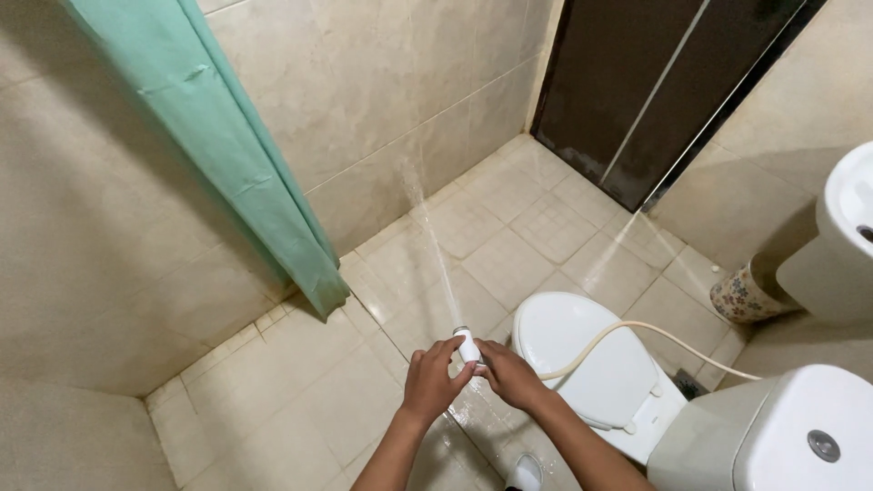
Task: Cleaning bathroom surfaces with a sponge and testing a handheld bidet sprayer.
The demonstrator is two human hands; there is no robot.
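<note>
The white spray nozzle [467,346] stands nearly upright between both hands, its long axis aimed at the tiled wall [400,100], water jetting out. The left hand [432,380] wraps it; the right hand [509,375] pinches its base, where the hose [627,325] trails rightward over the closed toilet lid [582,350].

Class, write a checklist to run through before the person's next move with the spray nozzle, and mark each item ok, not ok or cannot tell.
1. Both hands on the spray nozzle: left hand and right hand grip it: ok.
2. Water jet aimed at the tiled wall, away from the door: ok.
3. Hose free of kinks: ok where visible.
4. Toilet lid closed: ok.
5. Green curtain clear of the spray: ok.
6. Floor dry underfoot: not ok, wet.
</note>
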